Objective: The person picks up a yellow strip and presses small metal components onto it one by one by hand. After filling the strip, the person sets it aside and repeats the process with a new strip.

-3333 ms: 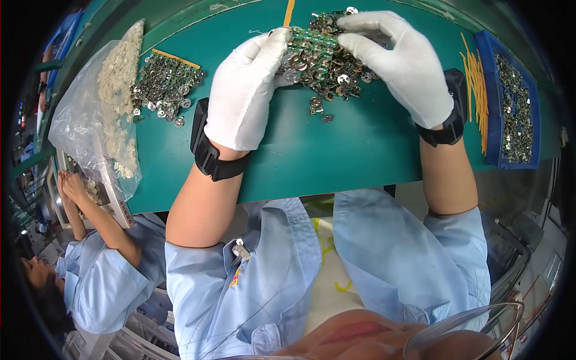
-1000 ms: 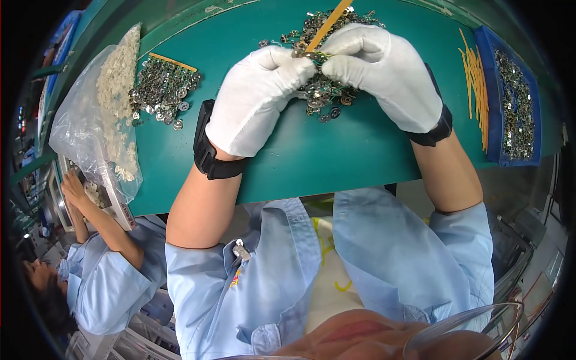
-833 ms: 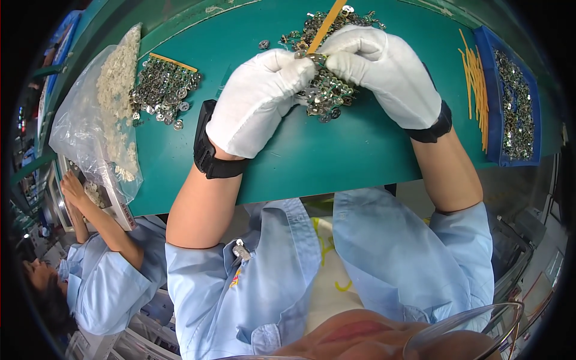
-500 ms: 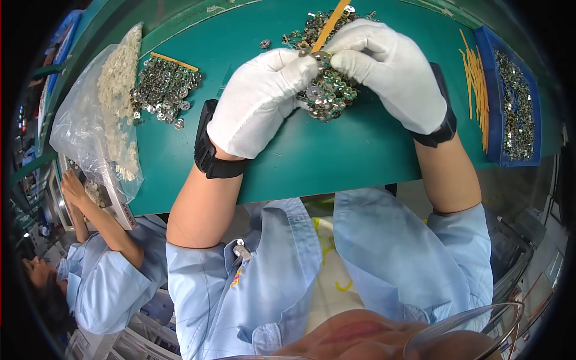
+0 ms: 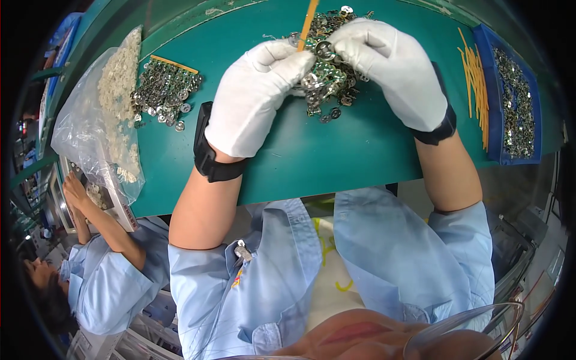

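Both my hands wear white gloves and work at the far middle of the green table. My left hand (image 5: 249,90) is closed around a narrow yellow strip (image 5: 308,25) that stands up at a tilt from its fingertips. Small round metal parts with green bits hang in a bunch (image 5: 324,90) below that hand. My right hand (image 5: 396,69) pinches a round metal part (image 5: 325,50) by its edge, close to the strip. Behind the hands lies a loose pile of the same parts (image 5: 333,23), partly hidden by the gloves.
At left, another yellow strip (image 5: 174,64) lies above a cluster of metal parts (image 5: 162,93). Beside it is a clear plastic bag (image 5: 84,120) of cream-coloured pieces. Loose yellow strips (image 5: 478,90) and a blue tray (image 5: 495,129) of metal parts are at right. A co-worker's hands (image 5: 75,195) are at far left.
The yellow strip has shifted left and stands steeper. My hands have drawn slightly apart, and a round metal part now shows at my right fingertips.
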{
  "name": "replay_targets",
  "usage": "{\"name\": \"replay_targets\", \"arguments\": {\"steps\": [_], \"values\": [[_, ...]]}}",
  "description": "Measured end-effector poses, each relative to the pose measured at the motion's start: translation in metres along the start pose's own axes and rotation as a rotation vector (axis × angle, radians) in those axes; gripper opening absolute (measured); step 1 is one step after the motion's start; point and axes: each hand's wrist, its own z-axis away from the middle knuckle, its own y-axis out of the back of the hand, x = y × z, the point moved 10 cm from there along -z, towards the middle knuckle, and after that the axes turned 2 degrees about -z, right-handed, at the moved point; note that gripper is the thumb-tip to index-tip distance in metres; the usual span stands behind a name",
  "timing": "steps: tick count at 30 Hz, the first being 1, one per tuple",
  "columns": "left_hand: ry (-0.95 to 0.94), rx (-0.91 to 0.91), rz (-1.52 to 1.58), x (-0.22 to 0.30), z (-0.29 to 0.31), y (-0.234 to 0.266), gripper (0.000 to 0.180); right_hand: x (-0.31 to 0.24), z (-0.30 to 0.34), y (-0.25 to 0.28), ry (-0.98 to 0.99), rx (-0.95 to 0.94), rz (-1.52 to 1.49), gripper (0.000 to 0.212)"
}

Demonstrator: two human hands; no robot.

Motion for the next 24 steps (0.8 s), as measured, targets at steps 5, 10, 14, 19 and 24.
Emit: {"name": "replay_targets", "arguments": {"steps": [5, 10, 14, 19, 24], "values": [[-0.088, 0.169, -0.211, 0.011, 0.005, 0.005, 0.023, -0.025, -0.009, -0.006, 0.359, -0.031, 0.567, 0.012], [-0.125, 0.139, -0.200, 0.016, 0.005, -0.004, 0.026, -0.061, 0.018, -0.007, 0.971, 0.140, 0.328, 0.012], [-0.092, 0.092, -0.229, 0.010, 0.005, -0.006, 0.027, -0.008, 0.000, -0.012, 0.114, -0.046, 0.212, 0.012], [-0.046, 0.079, -0.277, 0.007, 0.005, -0.012, 0.026, 0.018, -0.001, -0.015, -0.087, -0.167, -0.077, 0.012], [0.012, -0.018, -0.108, -0.001, 0.005, -0.015, 0.028, 0.015, 0.002, -0.019, -0.109, -0.184, -0.117, 0.014]]}}
